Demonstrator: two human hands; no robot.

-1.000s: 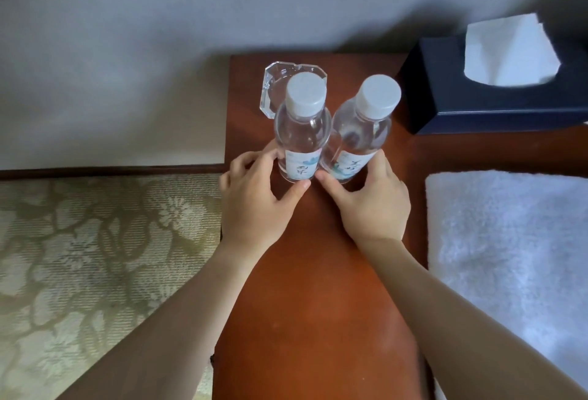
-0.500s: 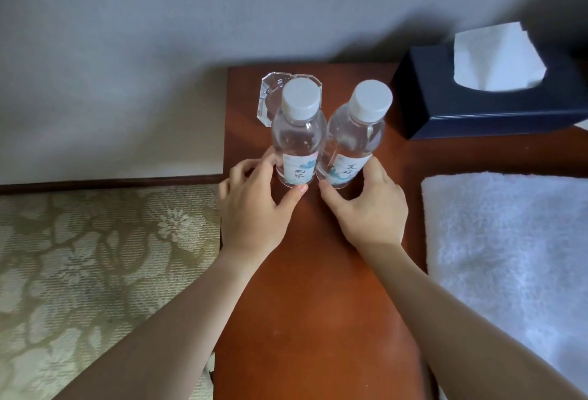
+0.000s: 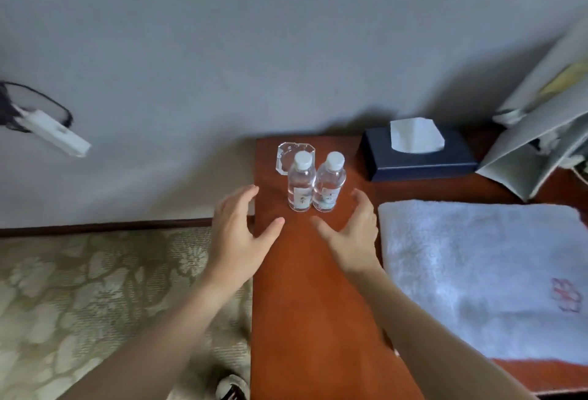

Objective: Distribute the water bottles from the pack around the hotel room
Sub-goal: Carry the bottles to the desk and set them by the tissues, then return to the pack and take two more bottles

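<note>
Two small clear water bottles with white caps stand upright side by side on the brown wooden table [image 3: 318, 288], near its far left corner: the left bottle [image 3: 300, 185] and the right bottle [image 3: 329, 185]. My left hand [image 3: 239, 234] hovers open to the near left of them, fingers spread. On the near right, my right hand [image 3: 351, 234] is likewise open. Neither hand touches a bottle.
A clear glass ashtray [image 3: 288, 153] stands just behind the left bottle. A dark blue tissue box [image 3: 416, 158] sits at the back, a white folded towel [image 3: 483, 272] on the right, a white paper bag [image 3: 541, 145] at far right. Floral carpet [image 3: 95, 304] lies left of the table.
Both hands have let go of the bottles and drawn back toward me, opening. The bottles stay standing together. The camera has pulled back and up.
</note>
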